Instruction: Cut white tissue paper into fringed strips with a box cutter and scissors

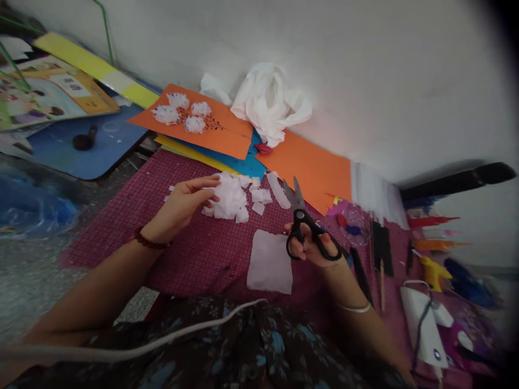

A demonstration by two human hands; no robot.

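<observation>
My left hand [184, 202] reaches over the red checked cloth [190, 254], its fingertips on a pile of cut white tissue pieces [231, 201]. My right hand [312, 247] holds black-handled scissors [302, 219], fingers through the loops, blades slightly apart and pointing up and away. A flat square of white tissue [270, 262] lies on the cloth just left of my right hand.
Orange card [308, 167] and an orange sheet with white tissue flowers [190, 116] lean by the wall, with crumpled white tissue [270, 100] behind. A yellow glue gun [433, 270], sticks and coloured scraps lie at the right. Books and a blue board [77, 146] are at the left.
</observation>
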